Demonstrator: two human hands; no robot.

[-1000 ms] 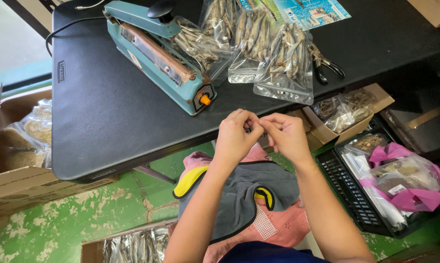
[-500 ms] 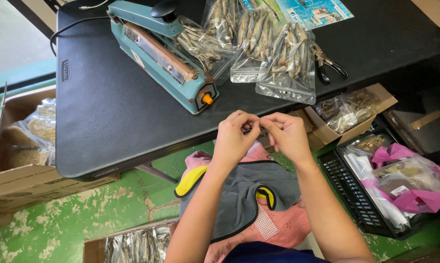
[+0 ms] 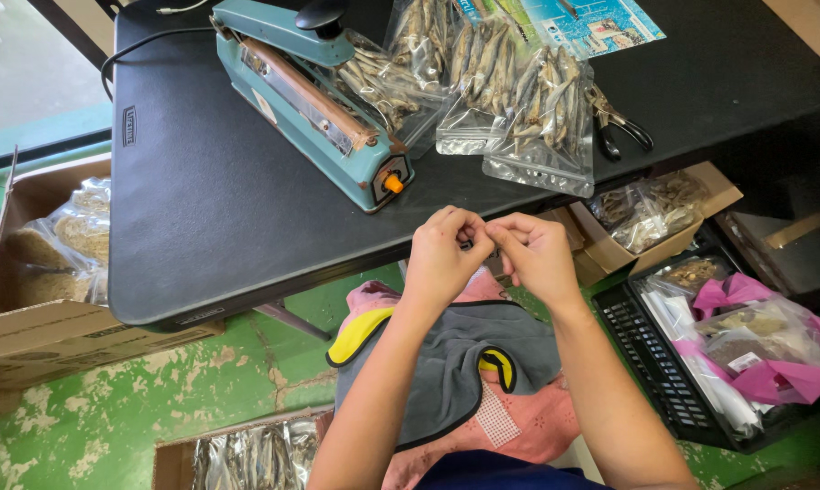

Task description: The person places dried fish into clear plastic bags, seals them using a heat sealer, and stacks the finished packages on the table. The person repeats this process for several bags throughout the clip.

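Note:
My left hand (image 3: 444,257) and my right hand (image 3: 535,254) meet fingertip to fingertip just below the near edge of the black table (image 3: 210,218). Both pinch a small dark item (image 3: 471,242), mostly hidden by the fingers and too small to identify. On the table beyond the hands stands a teal heat sealer (image 3: 310,100) with an orange knob. To its right lie clear bags of dried fish (image 3: 519,100). A grey cloth with yellow trim (image 3: 446,363) lies over my lap.
Black-handled pliers (image 3: 623,132) lie right of the fish bags. A cardboard box (image 3: 38,318) with filled bags stands at the left. A black crate (image 3: 650,363) with pink-wrapped bags (image 3: 764,336) is at the right. Another box of dried fish (image 3: 255,454) sits on the green floor.
The hands stay pinched together at the table edge, with only small finger shifts. The view has drifted slightly.

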